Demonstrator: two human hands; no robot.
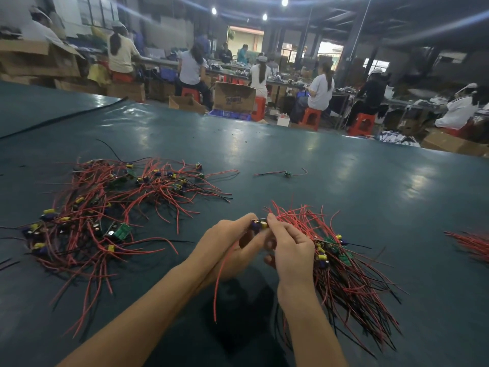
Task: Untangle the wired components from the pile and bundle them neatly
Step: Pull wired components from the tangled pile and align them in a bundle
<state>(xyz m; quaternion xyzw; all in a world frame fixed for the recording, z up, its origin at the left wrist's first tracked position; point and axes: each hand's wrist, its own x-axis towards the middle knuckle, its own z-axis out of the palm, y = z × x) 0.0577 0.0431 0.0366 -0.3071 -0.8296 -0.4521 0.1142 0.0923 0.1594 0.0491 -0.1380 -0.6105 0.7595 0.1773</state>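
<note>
Head view over the table [344, 181], as I see it from my station. My left hand [232, 242] and right hand [291, 250] meet at centre, raised just above the surface. Both are closed on one small circuit board [259, 224] carrying a blue and a yellow part. The left hand grips it with curled fingers from the left, and the right hand pinches it between thumb and forefinger from the right. A red lead [219, 282] hangs from the left hand's grip, curving down past the left wrist with its free end in the air.

The tangled pile [105, 207] of red and black wires with green boards and yellow and blue parts lies on the table to the left, well apart from both hands. The bundle [349, 274] lies just beside and behind the right hand. Its boards are gathered near the middle and its wires run roughly parallel toward the near right. I cannot tell whether the right hand touches it.

A single component [287, 174] with its leads lies alone farther back, and a second bundle [473, 245] of red wires enters at the right edge. A black cable [60, 119] crosses the far left of the table. Beyond the table, workers [190, 67] sit on red stools [312, 117] at benches, beside an open cardboard box [234, 98].
</note>
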